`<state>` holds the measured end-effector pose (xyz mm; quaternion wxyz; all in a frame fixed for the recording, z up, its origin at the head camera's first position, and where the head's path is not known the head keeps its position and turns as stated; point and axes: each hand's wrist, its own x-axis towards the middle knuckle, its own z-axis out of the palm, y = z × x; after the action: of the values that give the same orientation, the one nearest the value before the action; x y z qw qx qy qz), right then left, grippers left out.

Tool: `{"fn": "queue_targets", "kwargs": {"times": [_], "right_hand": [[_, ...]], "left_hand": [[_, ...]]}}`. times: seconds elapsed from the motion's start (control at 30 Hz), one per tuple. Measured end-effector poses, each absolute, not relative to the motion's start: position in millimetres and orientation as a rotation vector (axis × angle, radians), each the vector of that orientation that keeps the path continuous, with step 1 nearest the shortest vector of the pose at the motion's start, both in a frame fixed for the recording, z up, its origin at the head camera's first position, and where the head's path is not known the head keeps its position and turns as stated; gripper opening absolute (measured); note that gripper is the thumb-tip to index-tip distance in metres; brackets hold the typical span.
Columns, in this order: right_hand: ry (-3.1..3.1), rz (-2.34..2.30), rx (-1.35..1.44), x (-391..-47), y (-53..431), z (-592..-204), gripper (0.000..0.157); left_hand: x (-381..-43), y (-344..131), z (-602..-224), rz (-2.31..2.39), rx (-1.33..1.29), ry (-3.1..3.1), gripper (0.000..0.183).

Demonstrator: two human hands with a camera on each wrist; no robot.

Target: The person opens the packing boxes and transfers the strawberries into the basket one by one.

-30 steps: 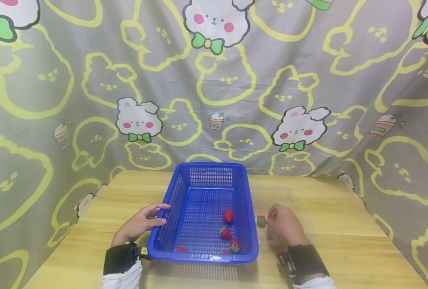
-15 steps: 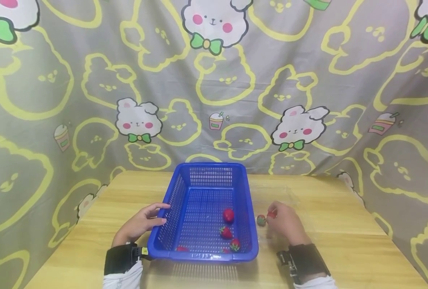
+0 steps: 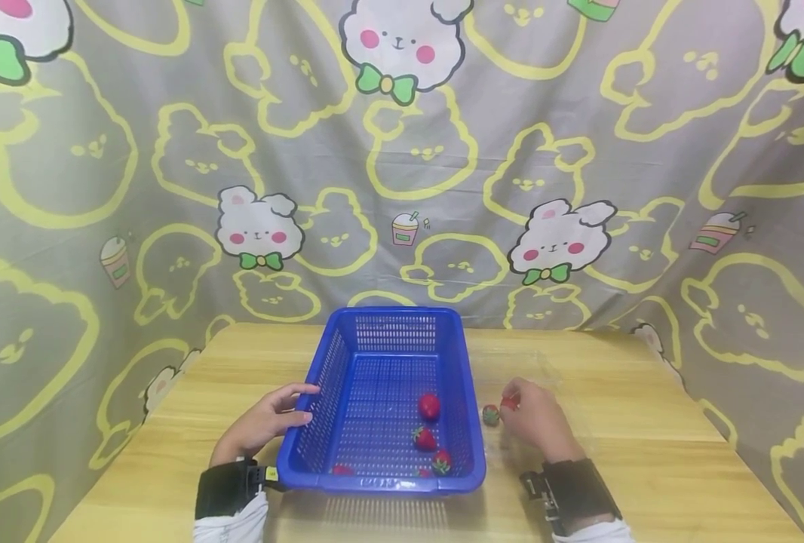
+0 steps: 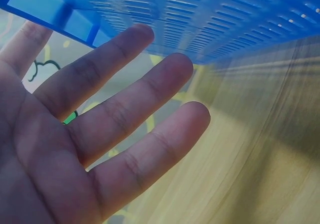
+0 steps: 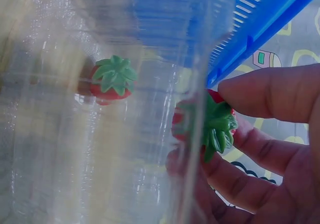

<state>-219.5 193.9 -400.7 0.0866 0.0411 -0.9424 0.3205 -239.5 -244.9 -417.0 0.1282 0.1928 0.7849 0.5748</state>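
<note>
My right hand (image 3: 536, 416) pinches a red strawberry (image 5: 219, 129) with green leaves between thumb and fingers, right at the wall of a clear plastic box (image 5: 150, 174). Another strawberry (image 5: 113, 81) lies in that box, leaves up. In the head view this second one is just left of the right hand. A blue plastic basket (image 3: 471, 407) with slotted walls stands to the left of the box, with several strawberries (image 3: 429, 406) inside toward its right and near sides. At the basket's left rim my left hand (image 3: 262, 422) rests its thumb and index finger, the other fingers extended beside the outer wall.
Basket and box stand on a light wooden table (image 3: 646, 407). Grey cloth (image 3: 443, 211) printed with rabbits and yellow outlines hangs behind the table and along both sides. The basket's near wall partly hides the strawberries closest to it.
Almost nothing moves. Over the last second the right hand shifts very slightly left with the strawberry; the left hand and basket stay in place.
</note>
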Motion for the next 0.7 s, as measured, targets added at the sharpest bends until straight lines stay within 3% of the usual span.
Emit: {"fn": "queue_targets", "kwargs": {"times": [0.7], "right_hand": [[-2.745, 0.933, 0.163, -215.7, 191.0, -394.2, 0.014]], "left_hand": [[-239.9, -246.2, -417.6, 1.670, 0.560, 2.283, 0.050]]}}
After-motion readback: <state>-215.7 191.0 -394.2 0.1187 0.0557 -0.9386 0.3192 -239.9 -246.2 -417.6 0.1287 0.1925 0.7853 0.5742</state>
